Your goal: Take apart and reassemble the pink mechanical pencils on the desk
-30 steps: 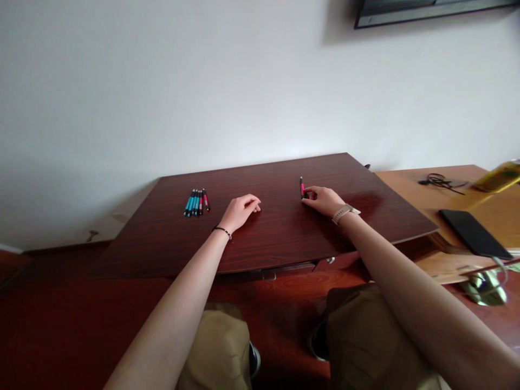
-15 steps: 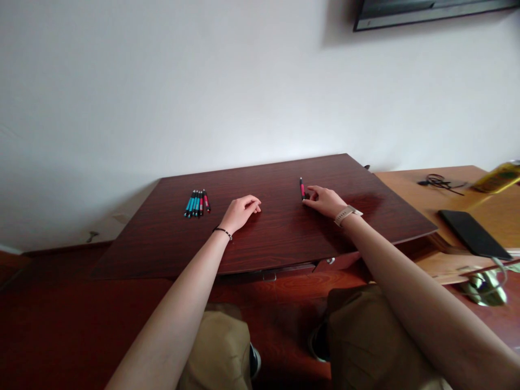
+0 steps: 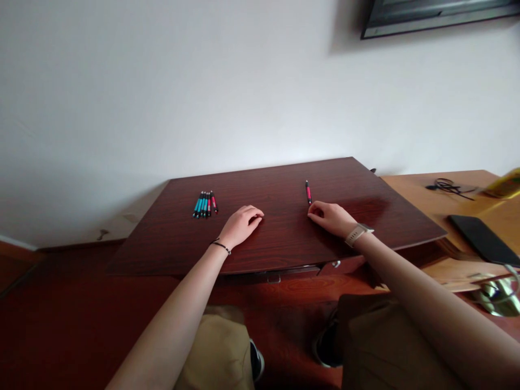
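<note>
A pen with a pink barrel and black ends (image 3: 309, 192) lies by itself on the dark brown table (image 3: 268, 246), pointing away from me. Just below its near end is my right hand (image 3: 330, 216), thumb and forefinger tips brought together, with nothing visible in them. My left hand (image 3: 242, 223) rests on the table near the middle, holding nothing, its fingers loosely bent and the thumb slightly apart. Left of it lie several pens in a row: blue-barrelled pens (image 3: 199, 205) on the left and pink-barrelled pens (image 3: 213, 202) on the right.
On the right stands a lighter wooden surface (image 3: 422, 190) with a black phone (image 3: 483, 238), a coiled black cable (image 3: 449, 187) and a yellow packet (image 3: 504, 185). A wall (image 3: 244, 97) rises behind the table. A black-framed screen (image 3: 439, 19) hangs at the upper right.
My right hand has drawn back toward me from beside the pink pen, which stays on the table. The left hand has settled slightly lower, its thumb less tucked. The view has shifted slightly.
</note>
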The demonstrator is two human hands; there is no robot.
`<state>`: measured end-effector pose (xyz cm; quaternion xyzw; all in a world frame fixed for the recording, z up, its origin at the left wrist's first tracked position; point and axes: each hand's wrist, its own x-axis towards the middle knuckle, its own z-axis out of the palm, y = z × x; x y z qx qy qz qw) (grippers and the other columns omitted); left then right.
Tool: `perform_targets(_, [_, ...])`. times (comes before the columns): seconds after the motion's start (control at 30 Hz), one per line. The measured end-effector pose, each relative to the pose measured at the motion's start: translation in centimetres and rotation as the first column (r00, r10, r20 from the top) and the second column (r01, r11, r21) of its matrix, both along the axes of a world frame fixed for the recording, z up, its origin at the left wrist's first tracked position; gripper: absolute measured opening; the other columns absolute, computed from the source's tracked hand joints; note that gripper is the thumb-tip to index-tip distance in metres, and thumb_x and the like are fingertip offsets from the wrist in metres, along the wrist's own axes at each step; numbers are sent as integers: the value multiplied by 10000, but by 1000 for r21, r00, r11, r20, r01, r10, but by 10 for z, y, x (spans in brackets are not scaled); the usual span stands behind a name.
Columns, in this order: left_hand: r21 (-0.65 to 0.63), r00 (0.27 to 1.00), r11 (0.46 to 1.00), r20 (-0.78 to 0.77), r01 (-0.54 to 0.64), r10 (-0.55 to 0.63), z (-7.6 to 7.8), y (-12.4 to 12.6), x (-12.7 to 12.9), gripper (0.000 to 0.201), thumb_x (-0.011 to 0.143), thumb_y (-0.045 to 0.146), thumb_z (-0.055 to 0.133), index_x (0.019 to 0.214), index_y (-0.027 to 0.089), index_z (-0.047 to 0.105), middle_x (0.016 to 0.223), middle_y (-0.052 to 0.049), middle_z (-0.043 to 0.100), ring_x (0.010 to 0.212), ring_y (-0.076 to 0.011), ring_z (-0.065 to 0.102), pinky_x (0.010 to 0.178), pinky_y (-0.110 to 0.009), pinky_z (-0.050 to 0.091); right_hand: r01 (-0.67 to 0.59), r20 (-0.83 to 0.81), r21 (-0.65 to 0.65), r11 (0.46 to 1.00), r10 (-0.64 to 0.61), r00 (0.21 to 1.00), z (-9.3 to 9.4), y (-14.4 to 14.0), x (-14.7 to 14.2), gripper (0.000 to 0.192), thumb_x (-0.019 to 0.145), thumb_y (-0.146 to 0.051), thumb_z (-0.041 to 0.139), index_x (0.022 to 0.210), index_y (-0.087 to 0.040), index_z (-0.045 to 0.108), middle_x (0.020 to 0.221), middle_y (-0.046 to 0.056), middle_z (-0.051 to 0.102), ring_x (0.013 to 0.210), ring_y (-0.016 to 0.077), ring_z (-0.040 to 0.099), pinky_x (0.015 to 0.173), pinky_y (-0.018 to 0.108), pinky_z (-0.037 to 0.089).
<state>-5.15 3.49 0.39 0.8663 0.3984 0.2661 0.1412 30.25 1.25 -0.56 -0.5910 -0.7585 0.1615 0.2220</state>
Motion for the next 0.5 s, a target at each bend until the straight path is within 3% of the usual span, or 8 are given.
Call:
perform_targets(0.17, [123, 961, 955, -30, -270, 276, 5, -2, -33, 161, 1018, 284, 587, 1100, 262, 723, 1034, -71, 748, 1045, -267, 678, 985, -401, 530, -46, -46, 30, 998, 47, 998, -5, -6, 3, 140, 976, -372, 634, 978, -251, 705, 838, 9, 747, 744, 196, 671, 731, 294, 477])
perform_targets(0.23, [156, 907, 897, -22, -413, 422, 8, -1, -52, 129, 1015, 305, 591, 1039, 257, 708, 982, -67, 737, 987, -264, 678, 939, -386, 525, -55, -69, 38, 998, 58, 996, -6, -6, 4, 149, 973, -379, 636, 974, -249, 708, 820, 5, 731, 730, 191, 657, 718, 295, 468])
perform_targets(0.37, [187, 722, 721, -77, -667, 688, 12, 2, -88, 105, 981, 348, 622, 969, 259, 676, 950, -67, 731, 935, -276, 675, 819, -368, 503, -61, -92, 45, 997, 65, 994, -6, -6, 4, 161, 968, -386, 636, 968, -245, 712, 817, 5, 719, 728, 189, 644, 704, 296, 452])
perform_targets(0.5, [162, 605, 624, -155, -764, 781, 8, 4, -109, 175, 959, 431, 632, 942, 261, 670, 965, -93, 749, 919, -302, 687, 791, -381, 496, -54, -93, 33, 998, 57, 994, -5, -6, 3, 165, 966, -394, 634, 963, -248, 710, 816, 6, 719, 725, 190, 637, 708, 296, 450])
